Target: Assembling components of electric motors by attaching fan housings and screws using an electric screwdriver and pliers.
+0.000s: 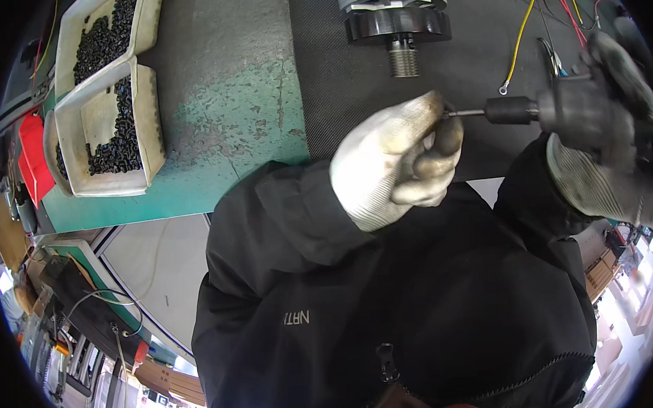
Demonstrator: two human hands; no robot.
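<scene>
My left hand (402, 159), in a dirty white glove, is closed with thumb and fingers pinched at the tip of a driver bit (463, 112); a small screw seems held there but is too small to tell. My right hand (607, 137), in a grey glove, grips a dark power screwdriver (539, 108) that points left toward the left hand. Both hands hover over a black rubber mat (349, 77). A grey motor (396, 12) with a black flange and threaded shaft stands at the mat's far edge.
Two white trays (140, 103) holding several black screws sit on the worn green bench (225, 98) at the left. Yellow and red wires (545, 8) lie at the upper right. My black jacket fills the lower middle.
</scene>
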